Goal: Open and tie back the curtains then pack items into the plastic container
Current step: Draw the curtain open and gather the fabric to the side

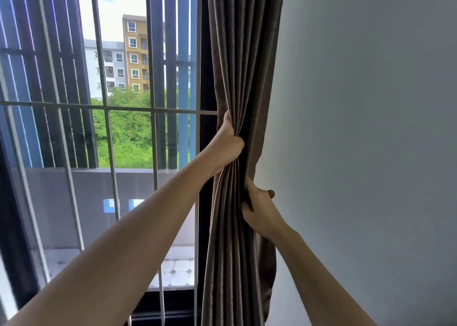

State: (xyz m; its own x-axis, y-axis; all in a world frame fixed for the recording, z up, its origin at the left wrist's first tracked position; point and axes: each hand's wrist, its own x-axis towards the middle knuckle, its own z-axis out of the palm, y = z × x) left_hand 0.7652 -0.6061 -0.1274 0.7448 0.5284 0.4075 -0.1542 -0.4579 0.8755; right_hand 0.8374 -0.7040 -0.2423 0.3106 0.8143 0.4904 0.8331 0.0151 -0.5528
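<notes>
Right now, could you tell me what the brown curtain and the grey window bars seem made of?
The brown pleated curtain looks like thick woven fabric: soft folds, faint sheen; fibre unclear. The grey window bars are likely painted metal: thin, straight, matte.

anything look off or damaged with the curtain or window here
Nothing stands out. The curtain hangs bunched beside the wall, gripped by the left hand and right hand; the window bars look straight, and no tear shows.
</notes>
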